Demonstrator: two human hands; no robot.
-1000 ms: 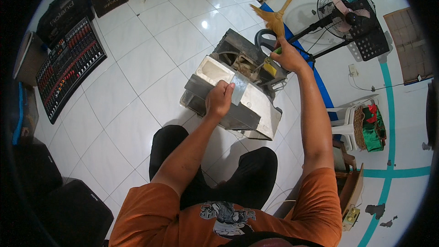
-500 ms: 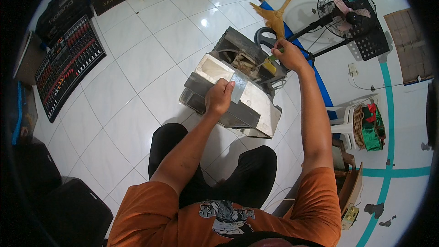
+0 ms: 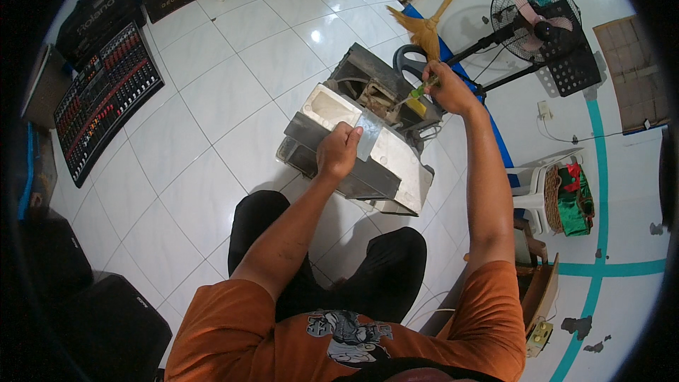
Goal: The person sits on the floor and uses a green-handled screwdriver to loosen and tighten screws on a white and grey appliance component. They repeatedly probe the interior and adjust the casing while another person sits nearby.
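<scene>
With the dial centred on the view, we find a mixing console [image 3: 109,102] between 9 and 10 o'clock, black boxes [image 3: 113,332] at 8, a straw broom [image 3: 426,32] at 1, a standing fan [image 3: 535,18] near 2, a white plastic chair [image 3: 535,201] at 3 with a wicker basket [image 3: 554,198] on it, and wooden furniture [image 3: 541,290] at 4. Closest to the work, the broom's bristles and a black curved part [image 3: 404,62] appear just beyond the right hand [image 3: 447,87], at its 11 to 12 o'clock side; the black-clad knees [image 3: 396,258] flank the near side. An opened grey-and-white machine [image 3: 399,159] lies on the tiled floor [image 3: 191,127], slightly toward 1 o'clock of centre. We see the left hand [image 3: 338,150] clamped on its grey edge, thumb uppermost; from that grip the exposed interior lies toward 1 o'clock and the white panel runs toward 4. The right hand's fingers are pinched together on a green-handled tool [image 3: 418,92], whose thin shaft points toward 8 o'clock, over the interior beside a yellow piece [image 3: 417,107]; whether its tip touches, we cannot tell.
</scene>
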